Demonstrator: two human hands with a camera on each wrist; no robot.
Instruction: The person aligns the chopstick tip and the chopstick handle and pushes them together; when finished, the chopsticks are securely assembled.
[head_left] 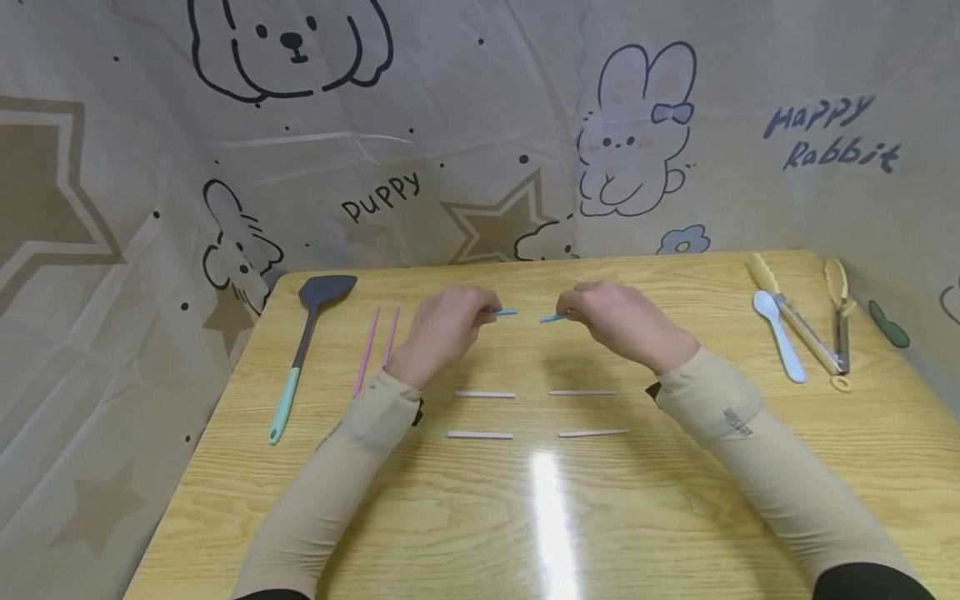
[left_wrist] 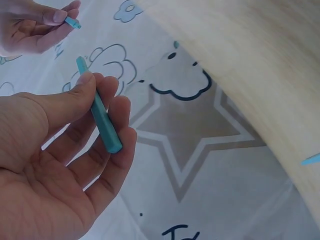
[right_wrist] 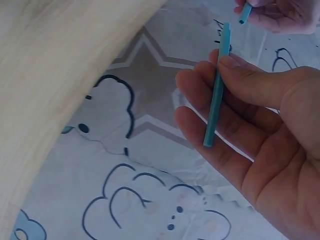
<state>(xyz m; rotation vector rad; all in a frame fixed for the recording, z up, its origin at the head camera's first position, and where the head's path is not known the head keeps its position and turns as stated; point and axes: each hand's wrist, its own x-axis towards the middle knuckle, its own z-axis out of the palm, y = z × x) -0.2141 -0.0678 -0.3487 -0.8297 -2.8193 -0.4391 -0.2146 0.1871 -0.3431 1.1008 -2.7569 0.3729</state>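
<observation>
My left hand (head_left: 448, 327) is raised over the far middle of the table, pinching a short blue-green straw piece (left_wrist: 103, 122) between thumb and fingers. Facing it across a small gap, my right hand (head_left: 621, 323) pinches a similar straw piece (right_wrist: 216, 102). The two pieces point toward each other without touching. Nearer to me, several short pale pieces lie flat in two rows: an upper left piece (head_left: 484, 395), an upper right piece (head_left: 582, 392), a lower left piece (head_left: 480, 435) and a lower right piece (head_left: 593, 433).
Two long pink straws (head_left: 367, 350) lie left of my left hand, partly hidden by it. Farther left is a spatula (head_left: 302, 350) with a mint handle. On the right lie a light-blue spoon (head_left: 780, 335), tongs (head_left: 806, 329) and smaller tongs (head_left: 840, 317). A printed cloth (head_left: 465, 92) hangs behind the table (head_left: 465, 517).
</observation>
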